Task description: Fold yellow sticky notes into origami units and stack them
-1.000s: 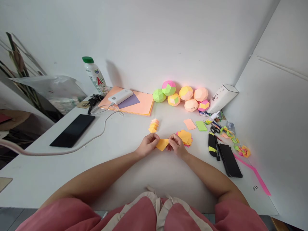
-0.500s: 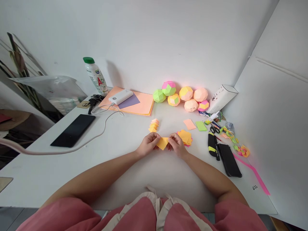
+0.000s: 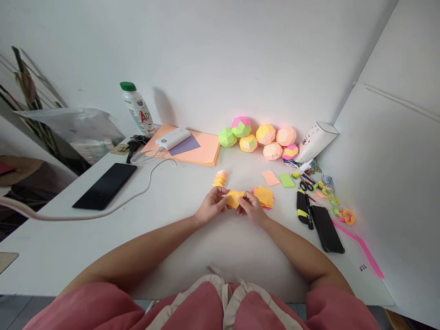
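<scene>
Between both hands is a small orange-yellow sheet of paper (image 3: 235,198), partly folded and held above the white table. My left hand (image 3: 213,205) pinches its left side, and my right hand (image 3: 251,207) pinches its right side. Just beyond my left hand lies a row of folded paper pieces (image 3: 220,178), peach at the far end and orange nearer. Right beside my right hand sits a stack of orange paper squares (image 3: 264,196) with pink edges showing beneath. Farther back are a peach paper piece (image 3: 271,178) and a green paper piece (image 3: 287,180).
Several faceted paper balls (image 3: 265,134) rest against the wall. At right lie scissors (image 3: 305,185), a black case (image 3: 327,229) and a pink strip (image 3: 364,252). At left are a phone (image 3: 105,187), a white cable (image 3: 137,195), a power bank (image 3: 174,138) and a bottle (image 3: 139,110).
The orange-yellow paper has turned in my fingers: its lower pointed corner no longer shows, and its upper edge stands higher. Both hands stay in nearly the same place.
</scene>
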